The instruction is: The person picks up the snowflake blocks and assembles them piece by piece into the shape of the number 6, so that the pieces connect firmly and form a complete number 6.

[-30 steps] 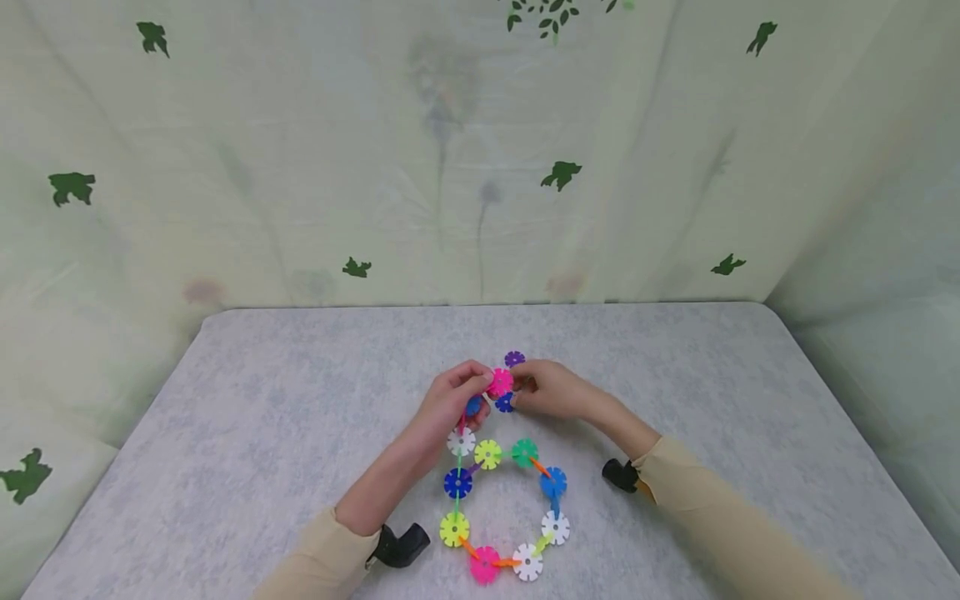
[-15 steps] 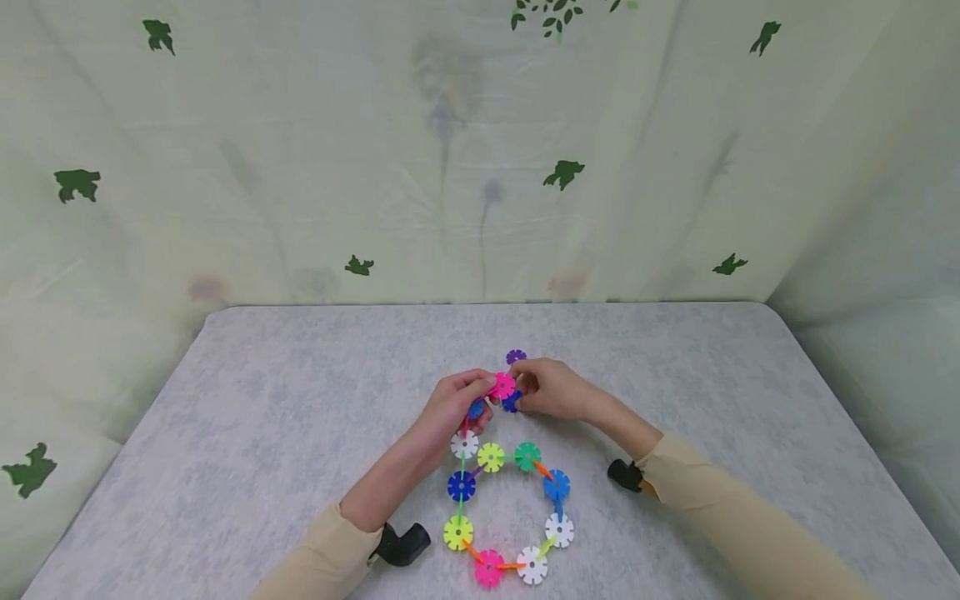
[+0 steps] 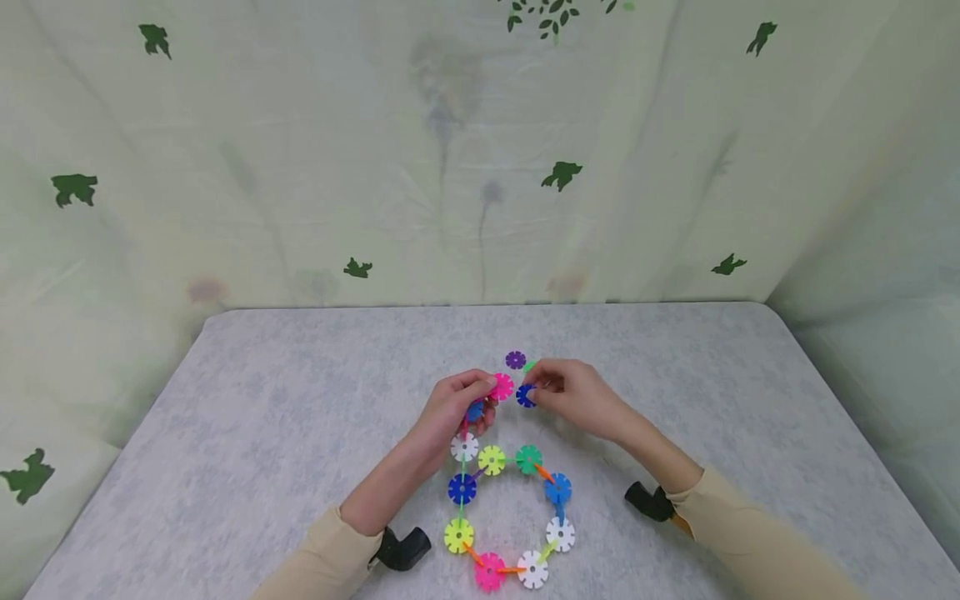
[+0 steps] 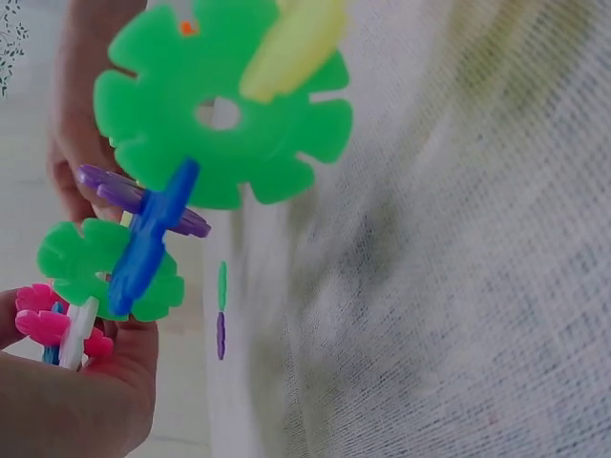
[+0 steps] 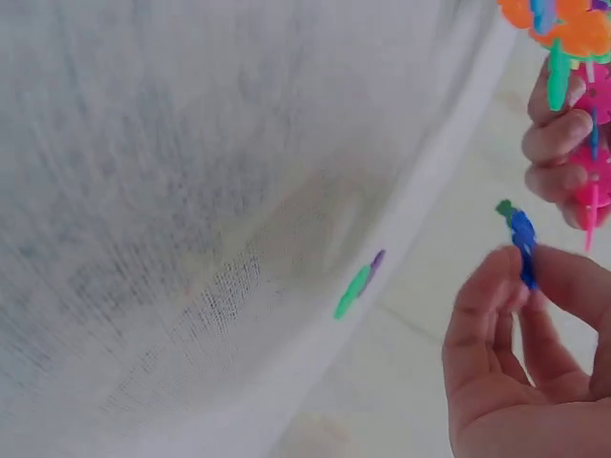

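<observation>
In the head view my left hand [image 3: 442, 417] grips a pink notched plastic disc [image 3: 503, 386] between thumb and fingers. A light blue disc [image 3: 474, 411] shows under that hand, on the strand rising from a ring of linked snowflake discs [image 3: 458, 536]. My right hand [image 3: 581, 398] pinches a dark blue snowflake disc [image 3: 524, 396], a small gap away from the pink one. The right wrist view shows this blue disc [image 5: 523, 243] edge-on between thumb and fingertips, with a dark green bit at its end. Near the left wrist camera hangs a large green disc [image 4: 220, 114] of the linked piece.
Just beyond the hands, a purple disc [image 3: 515, 359] and a green disc [image 3: 529, 365] lie on the grey cloth-covered table [image 3: 300, 375]. A pale curtain [image 3: 315, 150] with green leaf shapes hangs behind the table's far edge. Each wrist carries a black camera [image 3: 405, 548].
My right hand has drawn right with the dark blue disc, opening a gap from the pink disc. The green disc beyond has come into sight. My left hand has barely moved.
</observation>
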The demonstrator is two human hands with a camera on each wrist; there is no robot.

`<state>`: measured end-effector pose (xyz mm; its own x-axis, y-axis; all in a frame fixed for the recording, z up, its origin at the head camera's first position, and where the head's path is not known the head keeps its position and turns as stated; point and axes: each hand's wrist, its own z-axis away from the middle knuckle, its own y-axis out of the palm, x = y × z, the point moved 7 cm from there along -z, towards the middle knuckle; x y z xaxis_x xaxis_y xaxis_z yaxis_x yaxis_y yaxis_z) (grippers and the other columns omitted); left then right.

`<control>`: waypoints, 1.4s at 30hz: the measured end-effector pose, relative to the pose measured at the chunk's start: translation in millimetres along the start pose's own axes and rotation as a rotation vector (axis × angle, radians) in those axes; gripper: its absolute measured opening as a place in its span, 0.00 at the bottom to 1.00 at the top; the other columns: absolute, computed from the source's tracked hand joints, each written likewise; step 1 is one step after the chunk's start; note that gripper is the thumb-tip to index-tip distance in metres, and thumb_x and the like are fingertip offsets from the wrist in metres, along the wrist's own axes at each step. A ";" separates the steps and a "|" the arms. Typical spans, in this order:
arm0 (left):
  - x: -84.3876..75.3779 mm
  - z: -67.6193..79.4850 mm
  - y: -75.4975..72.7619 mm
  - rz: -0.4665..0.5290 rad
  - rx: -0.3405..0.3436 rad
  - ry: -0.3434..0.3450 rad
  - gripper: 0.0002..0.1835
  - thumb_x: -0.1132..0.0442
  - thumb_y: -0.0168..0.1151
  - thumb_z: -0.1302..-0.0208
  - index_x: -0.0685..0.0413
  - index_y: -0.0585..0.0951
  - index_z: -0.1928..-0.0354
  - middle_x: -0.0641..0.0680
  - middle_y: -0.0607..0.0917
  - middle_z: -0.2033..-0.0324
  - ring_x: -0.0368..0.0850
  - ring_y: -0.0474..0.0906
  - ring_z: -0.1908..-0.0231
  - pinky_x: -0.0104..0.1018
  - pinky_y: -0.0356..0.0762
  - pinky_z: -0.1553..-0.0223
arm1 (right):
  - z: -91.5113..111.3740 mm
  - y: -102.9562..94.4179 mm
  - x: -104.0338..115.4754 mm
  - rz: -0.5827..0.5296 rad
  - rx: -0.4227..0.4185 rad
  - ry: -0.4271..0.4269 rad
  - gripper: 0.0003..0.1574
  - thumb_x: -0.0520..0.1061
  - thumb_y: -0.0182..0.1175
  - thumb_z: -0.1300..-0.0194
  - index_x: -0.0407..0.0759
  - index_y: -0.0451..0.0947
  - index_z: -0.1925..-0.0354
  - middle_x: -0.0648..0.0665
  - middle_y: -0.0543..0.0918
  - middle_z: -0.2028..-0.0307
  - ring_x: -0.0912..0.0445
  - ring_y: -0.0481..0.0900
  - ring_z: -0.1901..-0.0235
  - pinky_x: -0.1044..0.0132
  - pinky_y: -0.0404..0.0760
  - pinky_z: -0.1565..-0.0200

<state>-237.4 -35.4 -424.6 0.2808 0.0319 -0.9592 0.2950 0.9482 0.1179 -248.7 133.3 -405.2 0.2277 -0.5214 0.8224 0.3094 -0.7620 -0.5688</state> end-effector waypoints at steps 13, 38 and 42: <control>-1.2 -0.5 6.7 0.072 0.043 -0.009 0.11 0.57 0.56 0.28 0.58 0.77 0.64 0.53 0.76 0.77 0.41 0.70 0.80 0.29 0.70 0.77 | 16.4 -9.5 9.9 -0.201 -0.130 -0.088 0.07 0.39 0.61 0.31 0.44 0.79 0.54 0.42 0.83 0.64 0.40 0.82 0.63 0.47 0.82 0.60; -5.2 -3.3 9.6 0.077 0.060 0.085 0.11 0.61 0.50 0.25 0.59 0.69 0.67 0.55 0.75 0.76 0.44 0.70 0.78 0.31 0.68 0.76 | 27.0 -3.1 31.5 -0.033 -0.317 -0.248 0.05 0.34 0.67 0.38 0.43 0.83 0.65 0.52 0.83 0.67 0.61 0.83 0.64 0.68 0.82 0.59; -4.0 -2.9 9.4 0.049 0.036 0.060 0.10 0.60 0.50 0.24 0.59 0.69 0.64 0.55 0.76 0.75 0.45 0.72 0.78 0.31 0.68 0.77 | 24.2 0.0 26.4 -0.060 -0.283 -0.192 0.06 0.35 0.67 0.38 0.42 0.83 0.62 0.51 0.83 0.64 0.61 0.83 0.63 0.68 0.82 0.59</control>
<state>-238.4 -25.7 -420.4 0.2404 0.0976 -0.9657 0.3153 0.9331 0.1728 -220.4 128.9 -383.7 0.3951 -0.4110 0.8216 0.0654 -0.8795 -0.4714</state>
